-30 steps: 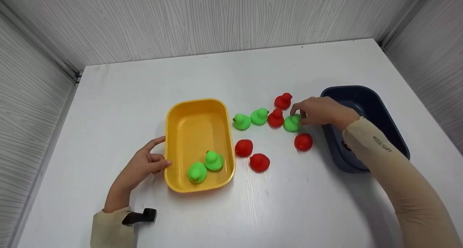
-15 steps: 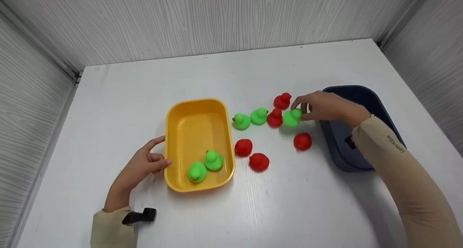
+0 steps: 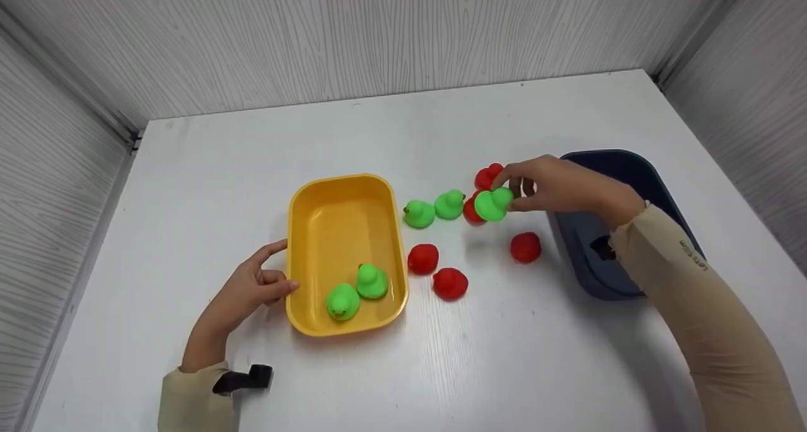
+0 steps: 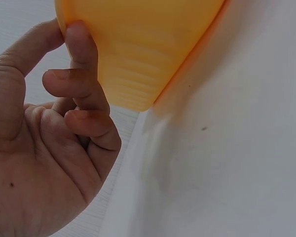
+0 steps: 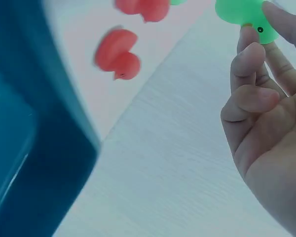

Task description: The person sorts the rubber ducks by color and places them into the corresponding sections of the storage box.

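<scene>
Thumb and fingertips of my right hand [image 3: 558, 185] pinch a green rubber duck [image 3: 492, 205] by its head, up off the table. Its eye faces the camera in the right wrist view, where the duck [image 5: 237, 9] is cut off at the top. Behind it in the head view, one red duck [image 3: 471, 211] is partly hidden. My left hand [image 3: 249, 284] grips the near-left rim of a yellow tub [image 3: 334, 224]; the left wrist view shows thumb and finger on either side of the tub's wall [image 4: 138, 54]. Two green ducks [image 3: 343, 301] sit inside the tub.
Between the tubs lie two more green ducks [image 3: 418, 214] and several red ducks [image 3: 450, 284]. A dark blue tub [image 3: 570, 255] stands on the right, partly under my right forearm. The white table [image 3: 252, 148] meets panelled walls at the back and sides.
My right hand has lifted the green duck from the table and carried it a little left, so it overlaps a red duck. The left hand and yellow tub have stayed put.
</scene>
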`<control>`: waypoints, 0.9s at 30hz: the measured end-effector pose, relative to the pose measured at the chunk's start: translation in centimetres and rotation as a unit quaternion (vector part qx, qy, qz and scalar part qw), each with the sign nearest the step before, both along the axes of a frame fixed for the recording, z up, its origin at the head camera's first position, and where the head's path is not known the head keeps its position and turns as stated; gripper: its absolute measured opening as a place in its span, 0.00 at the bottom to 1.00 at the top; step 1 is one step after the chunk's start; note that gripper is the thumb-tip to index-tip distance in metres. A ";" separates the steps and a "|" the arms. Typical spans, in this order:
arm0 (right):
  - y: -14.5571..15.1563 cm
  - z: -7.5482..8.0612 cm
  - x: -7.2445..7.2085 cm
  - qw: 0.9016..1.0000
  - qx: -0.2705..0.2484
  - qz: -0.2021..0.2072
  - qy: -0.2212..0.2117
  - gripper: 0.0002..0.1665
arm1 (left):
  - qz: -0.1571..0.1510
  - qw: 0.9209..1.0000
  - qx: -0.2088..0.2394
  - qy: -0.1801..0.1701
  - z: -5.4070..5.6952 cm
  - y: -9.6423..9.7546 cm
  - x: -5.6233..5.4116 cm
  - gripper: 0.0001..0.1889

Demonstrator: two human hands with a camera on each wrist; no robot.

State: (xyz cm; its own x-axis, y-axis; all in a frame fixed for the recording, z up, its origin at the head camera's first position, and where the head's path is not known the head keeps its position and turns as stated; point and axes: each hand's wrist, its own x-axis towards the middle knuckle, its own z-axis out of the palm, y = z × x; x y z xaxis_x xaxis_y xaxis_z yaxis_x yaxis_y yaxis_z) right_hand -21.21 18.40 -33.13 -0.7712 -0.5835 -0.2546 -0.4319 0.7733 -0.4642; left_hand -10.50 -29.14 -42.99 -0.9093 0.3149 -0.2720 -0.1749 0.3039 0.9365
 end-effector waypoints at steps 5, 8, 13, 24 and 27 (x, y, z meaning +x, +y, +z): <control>-0.8 0.3 0.2 1.000 -0.026 0.015 0.000 0.17 | -0.002 1.000 -0.007 0.003 -0.1 0.0 0.1 0.41; -1.3 0.6 0.3 0.999 -0.033 0.028 0.002 0.17 | -0.002 1.000 -0.006 0.003 0.0 0.0 0.0 0.41; -2.5 1.1 0.4 0.998 -0.045 0.038 0.010 0.16 | 0.001 1.000 -0.008 0.004 0.1 0.0 -0.1 0.41; -5.6 1.8 0.5 0.998 -0.051 0.046 0.011 0.18 | 0.003 1.000 -0.013 0.002 0.0 0.2 -0.1 0.41; -6.6 1.7 0.5 0.997 -0.056 0.053 0.008 0.19 | 0.005 1.000 -0.015 0.002 -0.2 0.1 0.0 0.41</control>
